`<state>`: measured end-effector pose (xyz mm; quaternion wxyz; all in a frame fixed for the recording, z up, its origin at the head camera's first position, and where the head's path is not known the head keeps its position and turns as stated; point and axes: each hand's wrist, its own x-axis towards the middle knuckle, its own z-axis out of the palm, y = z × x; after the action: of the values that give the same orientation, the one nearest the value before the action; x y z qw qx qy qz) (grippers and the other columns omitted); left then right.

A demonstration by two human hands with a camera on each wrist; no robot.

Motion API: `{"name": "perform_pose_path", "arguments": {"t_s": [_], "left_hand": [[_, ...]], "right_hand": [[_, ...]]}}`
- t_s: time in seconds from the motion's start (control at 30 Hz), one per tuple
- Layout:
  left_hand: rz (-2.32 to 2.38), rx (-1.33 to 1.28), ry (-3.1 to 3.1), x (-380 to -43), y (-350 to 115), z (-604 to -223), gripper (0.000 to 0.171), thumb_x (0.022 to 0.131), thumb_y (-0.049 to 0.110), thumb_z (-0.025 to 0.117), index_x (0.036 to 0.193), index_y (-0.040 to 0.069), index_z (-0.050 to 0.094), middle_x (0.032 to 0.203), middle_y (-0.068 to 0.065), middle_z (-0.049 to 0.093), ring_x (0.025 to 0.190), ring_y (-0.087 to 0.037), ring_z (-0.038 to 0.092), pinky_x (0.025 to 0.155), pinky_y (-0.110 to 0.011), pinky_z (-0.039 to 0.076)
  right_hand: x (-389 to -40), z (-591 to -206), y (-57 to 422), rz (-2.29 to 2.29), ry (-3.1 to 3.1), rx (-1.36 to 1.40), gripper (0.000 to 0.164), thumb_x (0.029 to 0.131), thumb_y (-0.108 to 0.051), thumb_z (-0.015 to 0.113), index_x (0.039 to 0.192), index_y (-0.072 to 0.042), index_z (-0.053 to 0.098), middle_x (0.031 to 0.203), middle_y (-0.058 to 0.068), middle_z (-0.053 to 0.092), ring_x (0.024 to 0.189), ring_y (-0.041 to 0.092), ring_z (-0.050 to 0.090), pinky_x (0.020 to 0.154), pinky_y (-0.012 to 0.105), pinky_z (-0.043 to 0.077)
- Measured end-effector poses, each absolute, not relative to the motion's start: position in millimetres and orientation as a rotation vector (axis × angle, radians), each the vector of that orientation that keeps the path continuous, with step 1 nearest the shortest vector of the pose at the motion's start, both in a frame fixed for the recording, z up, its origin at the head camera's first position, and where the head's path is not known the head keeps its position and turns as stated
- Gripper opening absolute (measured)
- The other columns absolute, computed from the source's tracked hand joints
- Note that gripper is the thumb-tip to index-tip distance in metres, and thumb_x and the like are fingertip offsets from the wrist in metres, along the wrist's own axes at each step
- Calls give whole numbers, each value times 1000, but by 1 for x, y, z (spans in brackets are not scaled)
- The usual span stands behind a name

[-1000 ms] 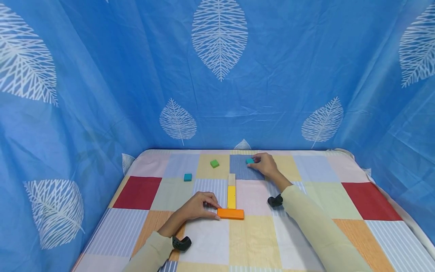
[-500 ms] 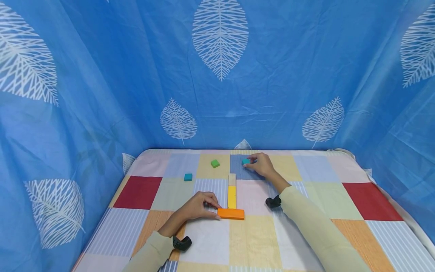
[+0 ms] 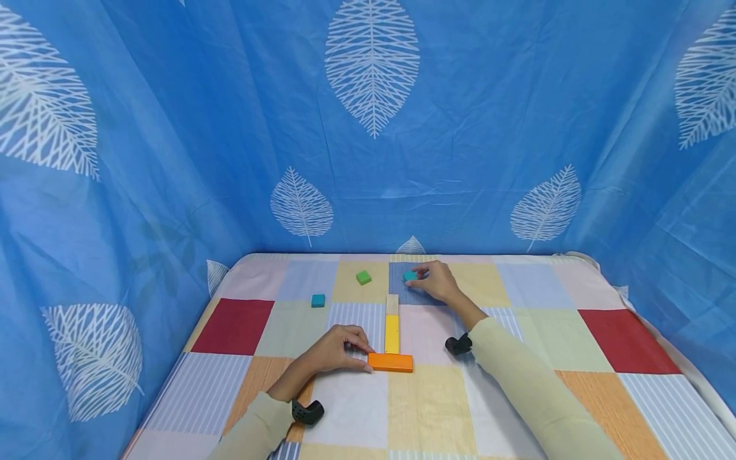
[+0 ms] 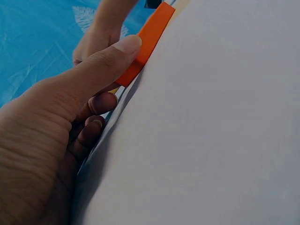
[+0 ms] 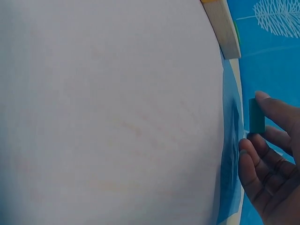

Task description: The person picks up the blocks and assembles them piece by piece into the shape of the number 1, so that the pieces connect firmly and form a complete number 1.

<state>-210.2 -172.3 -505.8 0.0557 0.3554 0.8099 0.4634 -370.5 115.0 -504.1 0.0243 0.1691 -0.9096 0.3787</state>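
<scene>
My left hand [image 3: 339,348] pinches the left end of an orange rectangular block [image 3: 393,363] between thumb and fingers; the thumb lies along its near side in the left wrist view. Lying crosswise, this block meets the near end of a yellow block [image 3: 391,333]. Beyond the yellow one, in line with it, comes a pale wooden block [image 3: 392,303]. My right hand [image 3: 438,281] holds a small teal block [image 3: 409,276] by thumb and fingertips, just past the pale block and to its right. The right wrist view shows that teal block [image 5: 256,116] edge-on.
A green block [image 3: 363,277] lies at the back, left of the pale block. Another teal block [image 3: 318,300] rests farther left and nearer. The patchwork cloth [image 3: 431,409] covers the table, and a blue leaf-print curtain [image 3: 460,128] hangs behind and at both sides.
My right hand has shifted left and slightly nearer with the small teal block, toward the far end of the pale block. The left hand and the orange block have stayed put.
</scene>
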Motion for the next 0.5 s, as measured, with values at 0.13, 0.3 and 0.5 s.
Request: {"name": "perform_pose_path", "arguments": {"t_s": [0.13, 0.3, 0.5], "left_hand": [[1405, 1084, 2454, -211, -173, -507, 25, 76, 7, 89, 99, 2, 81, 91, -12, 71, 85, -29, 62, 82, -29, 55], [1389, 1114, 2482, -219, -174, -524, 25, 77, 9, 89, 99, 3, 81, 91, -9, 72, 84, -25, 62, 82, -29, 55], [1364, 1056, 2498, -226, -178, -537, 26, 77, 21, 91, 100, 15, 82, 92, 5, 71, 86, -14, 61, 83, -26, 54]], "right_hand": [[-368, -501, 111, 1176, -2823, 540, 43, 84, -25, 85, 118, -1, 74, 95, 8, 73, 93, 27, 67, 75, 40, 54], [-368, -500, 107, 1158, -2834, 564, 44, 83, -27, 85, 118, -2, 75, 93, 6, 73, 91, 25, 66, 74, 38, 53], [-370, -504, 103, 1140, -2854, 567, 43, 84, -27, 85, 118, -4, 75, 92, 5, 73, 91, 24, 67, 74, 38, 52]]}}
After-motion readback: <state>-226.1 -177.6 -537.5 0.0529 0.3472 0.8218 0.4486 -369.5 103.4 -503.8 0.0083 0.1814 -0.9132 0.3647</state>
